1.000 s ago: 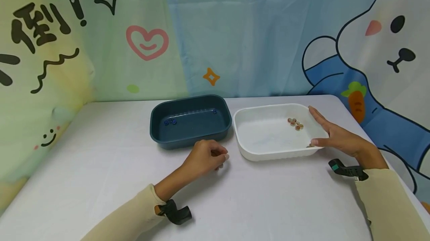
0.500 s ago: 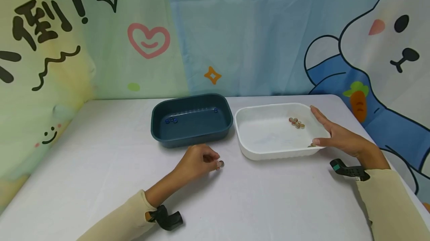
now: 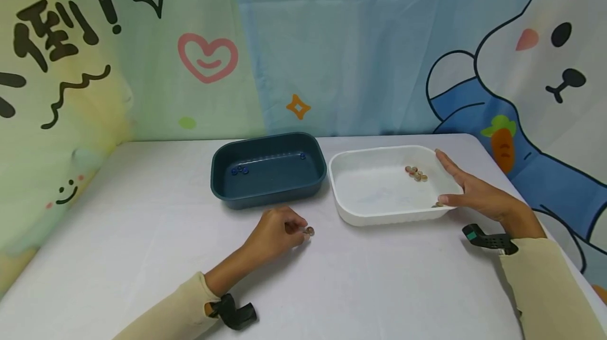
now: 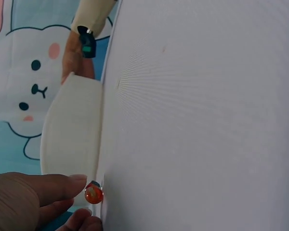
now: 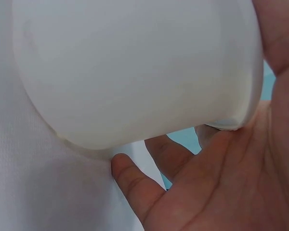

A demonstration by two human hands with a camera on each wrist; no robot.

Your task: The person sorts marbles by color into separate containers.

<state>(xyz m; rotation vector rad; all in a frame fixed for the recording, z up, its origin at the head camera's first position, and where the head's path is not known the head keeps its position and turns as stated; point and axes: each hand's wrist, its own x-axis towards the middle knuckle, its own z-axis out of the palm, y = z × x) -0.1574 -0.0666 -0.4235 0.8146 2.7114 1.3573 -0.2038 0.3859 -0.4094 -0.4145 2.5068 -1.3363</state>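
Note:
My left hand (image 3: 276,230) is low over the white table, its thumb and index finger curled about a few small glass marbles (image 3: 310,231) in front of the trays. An orange-red marble (image 4: 93,194) shows at those fingertips in the left wrist view, close to the cloth, with a darker bit behind it. My right hand (image 3: 483,197) grips the right end of the white tray (image 3: 365,219), thumb over the near corner of the rim and fingers spread along the outside. Several reddish-brown marbles (image 3: 416,173) lie inside that tray, others (image 3: 437,204) partly hidden near the thumb.
A dark teal tray (image 3: 270,200) stands left of the white one, almost touching it. Several small blue marbles (image 3: 239,170) lie in it, with a single blue marble (image 3: 302,156) farther right. A printed cloth backdrop (image 3: 341,55) hangs behind the table (image 3: 389,277).
My left hand has drawn back left and towards me, uncovering the marbles at its fingertips, which stay nearly in place. The right hand keeps its hold on the white tray.

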